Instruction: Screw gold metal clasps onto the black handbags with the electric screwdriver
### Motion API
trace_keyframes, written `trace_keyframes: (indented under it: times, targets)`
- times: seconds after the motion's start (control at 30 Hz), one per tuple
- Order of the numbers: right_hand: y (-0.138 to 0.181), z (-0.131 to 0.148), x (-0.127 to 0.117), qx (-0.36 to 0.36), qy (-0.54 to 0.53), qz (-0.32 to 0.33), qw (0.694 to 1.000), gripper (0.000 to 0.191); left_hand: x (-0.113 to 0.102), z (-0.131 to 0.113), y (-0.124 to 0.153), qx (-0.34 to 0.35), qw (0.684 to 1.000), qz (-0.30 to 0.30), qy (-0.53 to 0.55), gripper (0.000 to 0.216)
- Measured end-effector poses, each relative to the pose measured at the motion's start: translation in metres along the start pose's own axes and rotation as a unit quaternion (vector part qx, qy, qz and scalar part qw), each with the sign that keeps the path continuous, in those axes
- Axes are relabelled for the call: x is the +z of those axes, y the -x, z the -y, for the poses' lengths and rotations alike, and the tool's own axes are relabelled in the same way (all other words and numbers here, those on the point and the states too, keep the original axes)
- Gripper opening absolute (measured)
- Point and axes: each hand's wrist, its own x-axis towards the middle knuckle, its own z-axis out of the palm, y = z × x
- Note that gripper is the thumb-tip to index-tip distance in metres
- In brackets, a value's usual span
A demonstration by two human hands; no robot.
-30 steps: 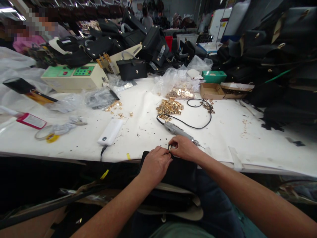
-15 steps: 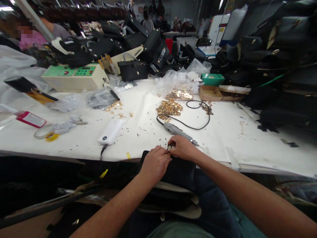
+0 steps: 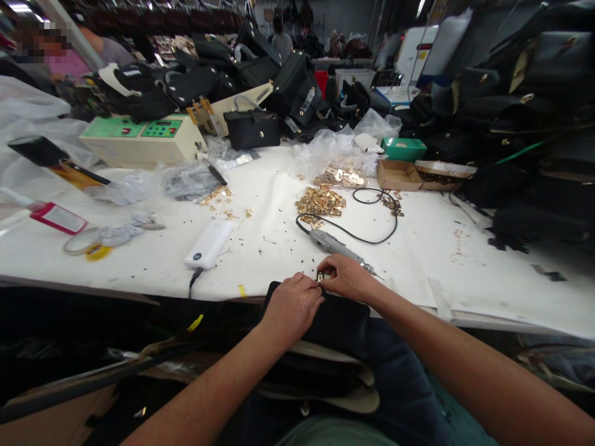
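A black handbag (image 3: 344,313) lies across my lap, its flap reaching the table edge and its pale-lined mouth facing me. My left hand (image 3: 294,303) is closed on the flap's far edge. Close beside it, my right hand (image 3: 343,277) pinches a small gold metal plate (image 3: 320,277) with an opening in it, held at the flap edge. The fingertips of both hands nearly meet there, and they partly hide the plate. Just beyond my right hand lies a grey electric screwdriver (image 3: 337,244) with a black cord.
Gold metal fittings (image 3: 320,201) are heaped mid-table, near an open cardboard box (image 3: 397,175). A white power bank (image 3: 209,243) with a cable lies to the left. Farther back stand a cream machine (image 3: 144,142) and piled black bags (image 3: 297,80). A red-labelled bottle (image 3: 58,218) lies far left.
The view has shifted slightly, so the table things appear a little to the right. Both hands stay at the flap edge, with the gold plate still between the fingers.
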Motion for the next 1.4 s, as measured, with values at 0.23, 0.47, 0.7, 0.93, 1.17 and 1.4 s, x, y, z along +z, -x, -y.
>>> trace_keyframes:
  times: [0.23,0.47,0.7,0.93,1.17,1.4]
  targets:
    - [-0.001,0.001,-0.003,0.014,-0.020,0.013,1.000,0.024,-0.004,0.005,0.002,0.020,0.999,-0.007,0.039,0.019]
    - [0.000,0.004,-0.007,0.018,-0.029,0.024,0.999,0.026,-0.008,0.007,-0.002,0.014,0.999,0.031,0.034,0.021]
    - [0.000,0.004,-0.007,0.013,-0.041,0.022,0.999,0.027,-0.014,0.017,-0.009,0.034,0.996,0.075,0.028,0.018]
    - [-0.003,-0.002,0.001,0.008,-0.017,0.001,1.000,0.026,-0.020,0.016,-0.020,0.050,0.990,0.127,-0.021,0.013]
    - [-0.006,-0.002,0.003,0.013,0.010,0.003,1.000,0.020,-0.024,0.012,-0.023,0.055,0.991,0.117,-0.032,0.010]
    - [-0.003,-0.001,0.002,0.015,-0.019,-0.005,1.000,0.025,-0.017,0.008,-0.015,0.025,0.998,0.064,-0.015,0.016]
